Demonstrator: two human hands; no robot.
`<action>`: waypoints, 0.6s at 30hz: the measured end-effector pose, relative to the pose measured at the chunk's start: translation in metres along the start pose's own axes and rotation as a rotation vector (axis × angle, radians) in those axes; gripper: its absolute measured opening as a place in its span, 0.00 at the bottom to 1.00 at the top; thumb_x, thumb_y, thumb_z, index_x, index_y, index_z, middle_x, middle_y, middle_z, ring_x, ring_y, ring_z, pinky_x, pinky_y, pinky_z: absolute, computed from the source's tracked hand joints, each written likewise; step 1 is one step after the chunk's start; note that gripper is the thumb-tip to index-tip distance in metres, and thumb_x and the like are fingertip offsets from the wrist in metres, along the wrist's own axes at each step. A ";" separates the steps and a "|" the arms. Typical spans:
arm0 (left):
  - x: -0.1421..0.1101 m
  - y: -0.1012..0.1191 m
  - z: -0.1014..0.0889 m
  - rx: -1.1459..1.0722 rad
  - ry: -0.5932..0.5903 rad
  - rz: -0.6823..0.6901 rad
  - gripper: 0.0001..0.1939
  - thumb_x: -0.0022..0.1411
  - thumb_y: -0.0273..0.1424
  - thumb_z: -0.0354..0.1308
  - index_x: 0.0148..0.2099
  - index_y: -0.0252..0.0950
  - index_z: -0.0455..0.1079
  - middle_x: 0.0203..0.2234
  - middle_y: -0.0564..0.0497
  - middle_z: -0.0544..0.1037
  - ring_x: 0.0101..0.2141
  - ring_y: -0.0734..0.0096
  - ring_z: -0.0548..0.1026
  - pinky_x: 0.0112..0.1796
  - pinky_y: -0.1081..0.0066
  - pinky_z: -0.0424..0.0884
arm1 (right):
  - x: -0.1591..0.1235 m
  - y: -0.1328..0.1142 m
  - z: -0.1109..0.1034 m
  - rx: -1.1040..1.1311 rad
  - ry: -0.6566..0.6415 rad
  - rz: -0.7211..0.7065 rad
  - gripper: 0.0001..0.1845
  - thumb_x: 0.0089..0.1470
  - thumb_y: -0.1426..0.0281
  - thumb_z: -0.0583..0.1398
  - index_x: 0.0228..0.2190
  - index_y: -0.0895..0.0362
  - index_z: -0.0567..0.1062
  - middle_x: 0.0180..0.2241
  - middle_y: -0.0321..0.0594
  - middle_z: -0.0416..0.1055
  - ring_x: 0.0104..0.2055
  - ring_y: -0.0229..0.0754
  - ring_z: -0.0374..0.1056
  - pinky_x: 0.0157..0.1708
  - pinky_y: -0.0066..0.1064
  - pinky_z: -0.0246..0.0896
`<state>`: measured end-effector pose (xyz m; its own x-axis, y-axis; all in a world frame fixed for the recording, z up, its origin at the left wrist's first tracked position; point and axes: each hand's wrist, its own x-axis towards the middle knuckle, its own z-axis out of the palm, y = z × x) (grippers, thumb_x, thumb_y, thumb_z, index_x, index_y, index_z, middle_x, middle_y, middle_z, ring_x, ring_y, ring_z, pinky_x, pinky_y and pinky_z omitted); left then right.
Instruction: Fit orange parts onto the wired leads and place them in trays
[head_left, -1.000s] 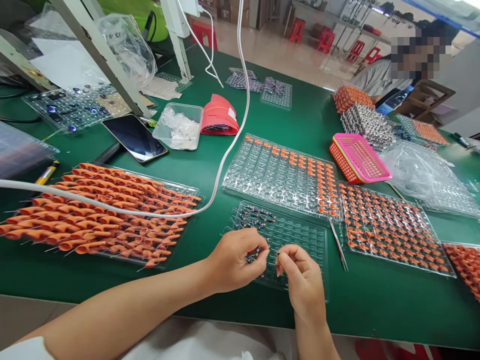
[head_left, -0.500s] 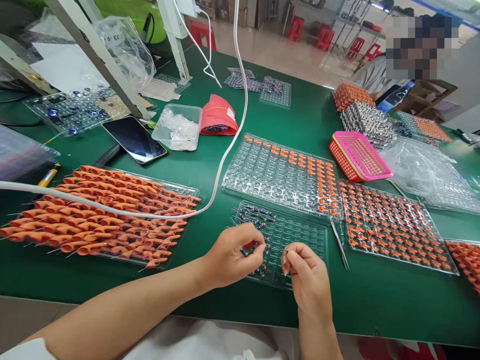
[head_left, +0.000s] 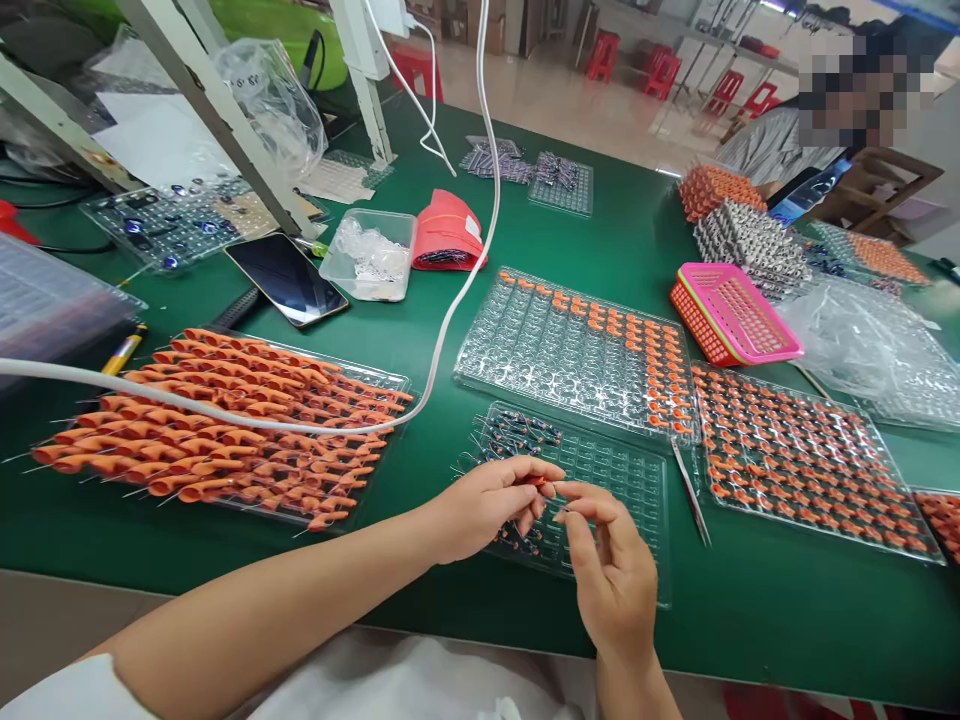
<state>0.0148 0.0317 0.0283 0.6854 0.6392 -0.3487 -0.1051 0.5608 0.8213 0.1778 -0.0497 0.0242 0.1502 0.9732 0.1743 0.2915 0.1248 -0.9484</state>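
Note:
My left hand pinches a small orange piece between thumb and forefinger. My right hand meets it from the right, its fingers curled and their tips nearly touching the left fingertips. A tiny dark bit shows at the right thumb and finger, too small to make out. Both hands are above a clear plastic tray with moulded pockets. On the tray's left side lie dark blue wired parts with orange ends, partly hidden by my left hand.
Behind is a clear tray partly filled with orange pieces; a fuller tray lies right. Tweezers sit between. Orange cone-shaped pieces fill a tray at left, crossed by a white cable. A person is at upper right.
My hands have come together, fingertips meeting. An orange piece now shows in my left fingers, which held a dark blue part before. The view has shifted slightly.

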 end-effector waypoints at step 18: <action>-0.002 0.012 0.001 0.021 0.034 0.013 0.17 0.55 0.35 0.66 0.44 0.30 0.73 0.36 0.46 0.80 0.38 0.67 0.78 0.41 0.68 0.73 | 0.004 -0.002 -0.002 -0.183 -0.077 -0.251 0.13 0.58 0.80 0.57 0.42 0.53 0.70 0.50 0.44 0.73 0.52 0.45 0.70 0.47 0.39 0.68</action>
<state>0.0135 0.0364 0.0391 0.6595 0.6637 -0.3529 -0.0982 0.5415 0.8349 0.1792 -0.0467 0.0275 -0.0175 0.9289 0.3700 0.4770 0.3330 -0.8134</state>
